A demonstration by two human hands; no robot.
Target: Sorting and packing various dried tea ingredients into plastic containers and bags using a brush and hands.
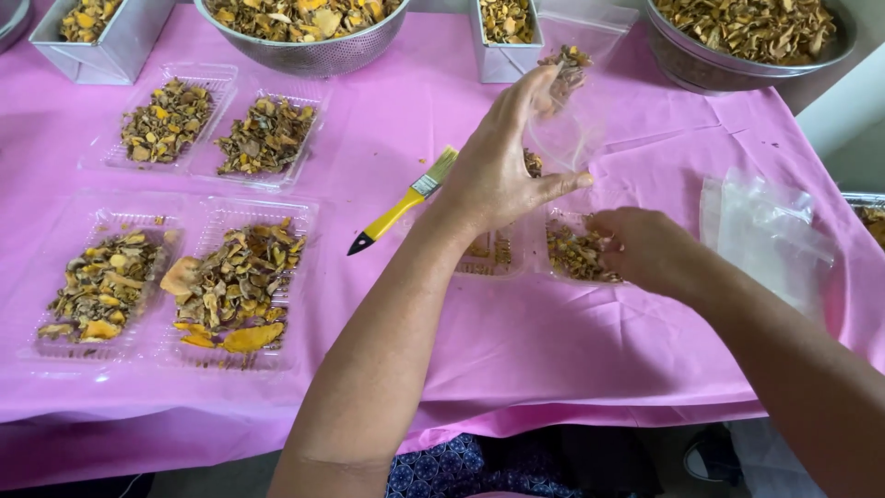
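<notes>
Left hand (502, 175): raised, fingers pinched on dried mushroom pieces (567, 63). Right hand (645, 247): curled, gripping mushrooms in clear tray (576, 254). Yellow-handled brush (403, 203) beside, pink tablecloth (387, 120).

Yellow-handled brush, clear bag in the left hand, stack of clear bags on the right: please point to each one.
Yellow-handled brush (398, 211), head view, on the yellow handle.
Clear bag (570, 129), head view, on its transparent side.
Stack of clear bags (765, 231), head view, on the top sheet.

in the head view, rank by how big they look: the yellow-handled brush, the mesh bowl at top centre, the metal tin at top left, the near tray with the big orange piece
1. mesh bowl, though cut off by the frame edge
2. near tray, closer to the camera, so its lead over the tin is unsure
3. metal tin, also partly cropped
4. yellow-handled brush, clearly smallest
</notes>
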